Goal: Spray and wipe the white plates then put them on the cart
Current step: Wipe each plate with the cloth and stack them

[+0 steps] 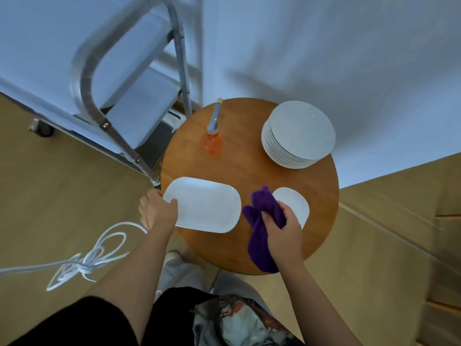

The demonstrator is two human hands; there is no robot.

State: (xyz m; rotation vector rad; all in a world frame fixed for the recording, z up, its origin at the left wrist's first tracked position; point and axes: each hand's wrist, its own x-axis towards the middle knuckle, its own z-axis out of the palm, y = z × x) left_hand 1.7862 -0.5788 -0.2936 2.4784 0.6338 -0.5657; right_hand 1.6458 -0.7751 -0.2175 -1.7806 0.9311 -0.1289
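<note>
A white rectangular plate lies at the near left of the round wooden table. My left hand grips its left edge, thumb on the rim. My right hand holds a purple cloth, which drapes over the table's near edge. A small white plate lies partly under that hand and cloth. A stack of several round white plates stands at the far right. An orange spray bottle stands at the far middle. The metal cart is to the left.
A coiled white cable lies on the wooden floor at the left. A white wall runs behind the table. Wooden furniture stands at the right. My legs are under the table's near edge.
</note>
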